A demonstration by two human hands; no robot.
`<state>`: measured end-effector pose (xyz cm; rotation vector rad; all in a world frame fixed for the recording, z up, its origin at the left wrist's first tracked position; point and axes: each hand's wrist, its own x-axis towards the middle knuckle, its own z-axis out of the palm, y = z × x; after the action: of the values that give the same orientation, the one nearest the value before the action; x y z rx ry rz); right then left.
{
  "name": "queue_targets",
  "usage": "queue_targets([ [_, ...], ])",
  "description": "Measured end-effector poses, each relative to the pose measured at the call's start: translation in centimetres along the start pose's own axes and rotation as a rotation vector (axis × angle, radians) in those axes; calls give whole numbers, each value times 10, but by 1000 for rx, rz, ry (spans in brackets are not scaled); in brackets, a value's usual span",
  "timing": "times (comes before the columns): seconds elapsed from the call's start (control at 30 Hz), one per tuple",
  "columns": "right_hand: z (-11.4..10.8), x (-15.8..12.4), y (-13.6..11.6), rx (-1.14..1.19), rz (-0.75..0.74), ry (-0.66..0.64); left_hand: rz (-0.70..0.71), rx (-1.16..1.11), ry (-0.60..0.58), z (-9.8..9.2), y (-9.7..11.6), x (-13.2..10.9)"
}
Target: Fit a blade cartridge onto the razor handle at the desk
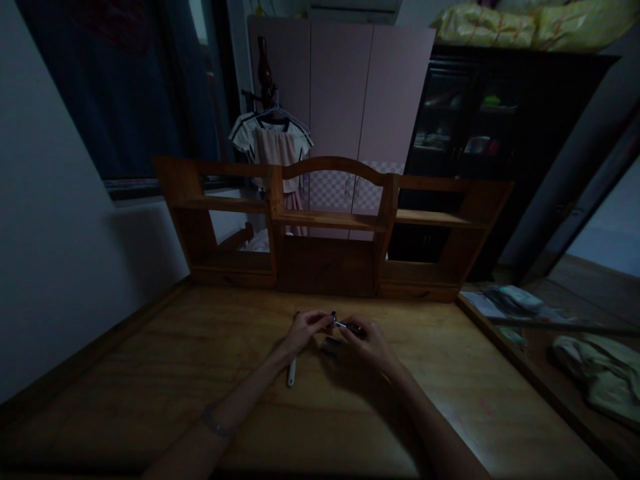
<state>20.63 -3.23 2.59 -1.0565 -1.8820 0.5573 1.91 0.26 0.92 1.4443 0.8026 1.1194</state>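
Observation:
Over the middle of the wooden desk, my left hand pinches a small dark part at its fingertips. My right hand is closed around a small screwdriver-like tool with a shiny metal shaft and a dark grip. The shaft points left and meets the small part, whose exact kind is too small to make out. Below the hands, small dark pieces rest on the desk. A pale-handled tool lies beneath my left wrist, its upper portion partly hidden.
A wooden shelf unit stands along the back of the desk. A wall borders the left side. Past the raised right edge are cloth and plastic-wrapped items.

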Motion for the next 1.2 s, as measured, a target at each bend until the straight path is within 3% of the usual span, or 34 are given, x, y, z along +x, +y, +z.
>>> queue_targets([
  [0.2, -2, -1, 1, 16, 45, -22, -24, 22, -39, -1, -1, -2],
  [0.63, -7, 2, 12, 197, 176, -116, -163, -237, -148, -5, -10, -2],
  [0.9, -8, 0, 20, 308, 201, -147, -130, -116, -129, -3, -9, -4],
  [1.2, -8, 0, 20, 296, 131, -140, -73, -42, -106, 0, -9, -3],
])
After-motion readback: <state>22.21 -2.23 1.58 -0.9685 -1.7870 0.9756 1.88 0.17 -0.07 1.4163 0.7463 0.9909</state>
